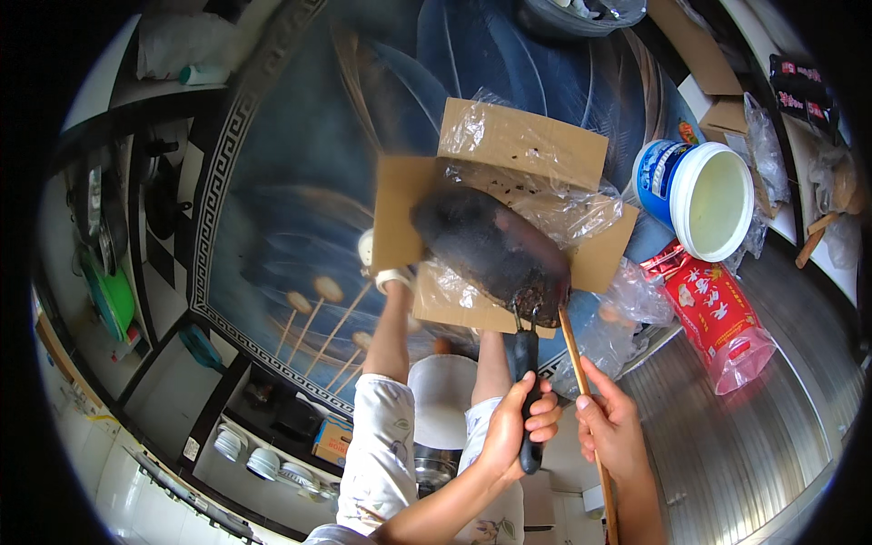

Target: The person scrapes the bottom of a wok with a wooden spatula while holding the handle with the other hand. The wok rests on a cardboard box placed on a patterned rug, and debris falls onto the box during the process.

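Observation:
A blackened pan (490, 252) is tilted over an open cardboard box (521, 139), which has clear plastic film (579, 211) in it and dark bits on the film. My left hand (521, 422) is closed around the pan's black handle. In my right hand (610, 422) is a long, thin wooden stick (578, 364), whose far end reaches the pan's near rim beside the handle joint. The inside of the pan is mostly hidden from view, though brown residue shows near the handle.
At the right stand a white-and-blue plastic bucket (712, 201) and a red printed bag (715, 306) on a ribbed metal surface (770, 422). A basin (579, 20) is at the top. Shelves with bowls (262, 463) and a green basin (119, 300) line the left.

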Available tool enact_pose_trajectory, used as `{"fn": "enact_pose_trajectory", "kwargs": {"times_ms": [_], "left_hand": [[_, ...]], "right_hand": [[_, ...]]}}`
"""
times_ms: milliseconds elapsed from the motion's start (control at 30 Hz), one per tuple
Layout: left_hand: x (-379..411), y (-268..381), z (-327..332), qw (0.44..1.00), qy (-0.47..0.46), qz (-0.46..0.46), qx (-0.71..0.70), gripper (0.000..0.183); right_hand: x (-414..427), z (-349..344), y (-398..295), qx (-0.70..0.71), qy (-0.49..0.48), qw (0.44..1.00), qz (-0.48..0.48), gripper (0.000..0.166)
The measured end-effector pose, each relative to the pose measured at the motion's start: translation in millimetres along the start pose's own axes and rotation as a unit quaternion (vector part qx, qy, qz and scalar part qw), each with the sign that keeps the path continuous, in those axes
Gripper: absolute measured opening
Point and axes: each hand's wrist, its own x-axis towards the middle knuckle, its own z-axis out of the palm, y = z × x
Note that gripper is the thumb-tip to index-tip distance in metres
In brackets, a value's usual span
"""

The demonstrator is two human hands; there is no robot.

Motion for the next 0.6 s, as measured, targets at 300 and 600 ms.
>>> {"fn": "enact_pose_trajectory", "kwargs": {"times_ms": [300, 600], "left_hand": [[-43.7, -6.2, 5.1, 0.993, -0.074, -0.045, -0.086, 0.033], [-15.5, 13.9, 0.9, 0.971, -0.115, -0.046, -0.202, 0.039]], "right_hand": [[-29.8, -3.2, 15.9, 0.034, -0.009, 0.999, -0.032, 0.049], [-18.9, 11.1, 41.3, -0.06, -0.022, 0.993, -0.098, 0.051]]}}
